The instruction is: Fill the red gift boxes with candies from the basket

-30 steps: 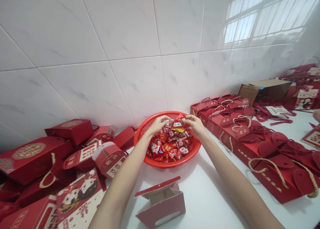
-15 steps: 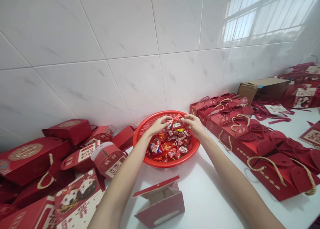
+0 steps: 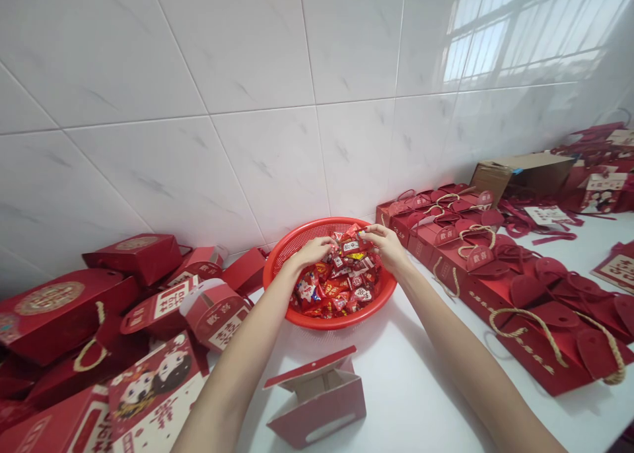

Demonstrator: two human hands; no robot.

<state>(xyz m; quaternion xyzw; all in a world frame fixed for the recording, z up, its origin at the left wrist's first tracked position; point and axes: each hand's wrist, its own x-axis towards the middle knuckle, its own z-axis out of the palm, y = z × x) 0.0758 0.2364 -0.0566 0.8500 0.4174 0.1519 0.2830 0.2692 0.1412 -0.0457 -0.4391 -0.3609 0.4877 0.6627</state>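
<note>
A red plastic basket (image 3: pixel 280 308) stands against the tiled wall, with many wrapped candies (image 3: pixel 337 286) in it. Over its left part, my left hand (image 3: pixel 314 251) has its fingers closed at the candies; what they pinch is too small to name. My right hand (image 3: pixel 384 243) is at the basket's right side, its fingertips pinching a candy wrapper. In front of the basket, a small red box (image 3: pixel 319 410) stands with its top open and its pale inside showing.
Red gift boxes (image 3: pixel 54 311) are piled on the left. Rows of closed red boxes with rope handles (image 3: pixel 495 288) line the right. Farther back are a cardboard box (image 3: pixel 525 175), red ribbons (image 3: pixel 515 225) and more packages. The tiled wall (image 3: pixel 257 169) rises behind.
My left hand's fingers have drawn closer together and shifted slightly down. My right hand has stayed in nearly the same place, with its fingers moved a little. The boxes have not moved.
</note>
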